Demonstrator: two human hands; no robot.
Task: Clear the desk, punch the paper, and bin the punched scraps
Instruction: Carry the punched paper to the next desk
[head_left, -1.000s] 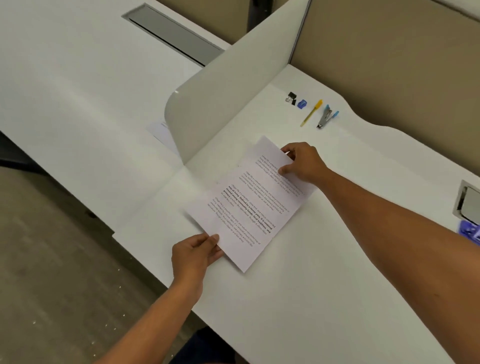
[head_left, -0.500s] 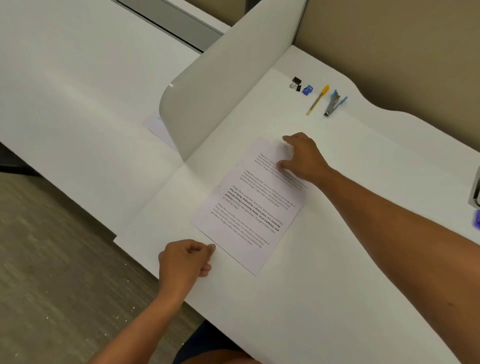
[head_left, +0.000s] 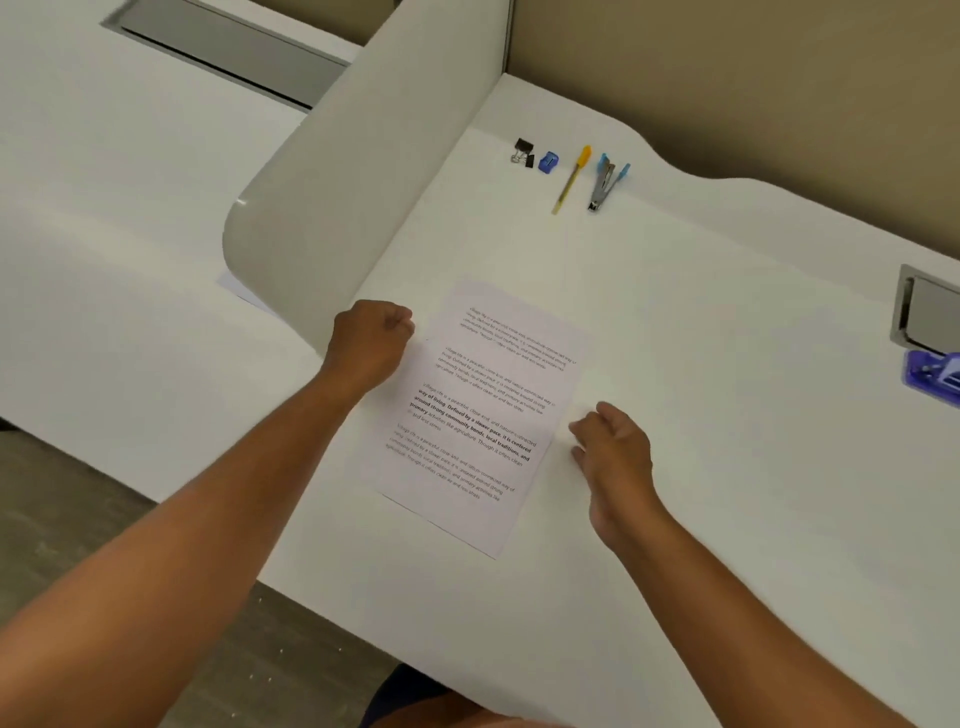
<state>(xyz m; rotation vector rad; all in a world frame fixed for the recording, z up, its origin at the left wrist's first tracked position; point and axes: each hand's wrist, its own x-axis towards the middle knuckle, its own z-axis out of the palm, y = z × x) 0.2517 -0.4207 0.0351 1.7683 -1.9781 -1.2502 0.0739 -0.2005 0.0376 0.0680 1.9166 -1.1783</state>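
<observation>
At the left long edge of the paper (head_left: 480, 415), toward its far end, the left hand (head_left: 370, 343) sits as a closed fist, fingers curled in, knuckles at or just over the sheet's margin; whether it pinches the edge or holds nothing cannot be told from this angle. Just off the paper's right long edge, the right hand (head_left: 615, 457) hovers or rests with fingers loosely bent and spread, thumb toward the sheet, gripping nothing; it is beside the edge rather than on it.

Between the two hands the printed sheet lies flat on the white table (head_left: 727, 519), turned slightly so its near corner points toward the table's near edge, with a strip of bare surface left before that edge. Right of the paper the tabletop runs wide and bare up to a purple hole punch (head_left: 935, 374) at the right border, only partly in view, just near of a grey recessed panel (head_left: 930, 312).

Far of the sheet is another bare stretch, then a row near the table's far edge: black binder clip (head_left: 523, 152), blue sharpener (head_left: 548, 162), yellow pen (head_left: 570, 179) and a stapler (head_left: 605, 182) with blue tips, all well apart from the paper. A white divider panel (head_left: 363, 182) rises along the left, close behind the left hand.
</observation>
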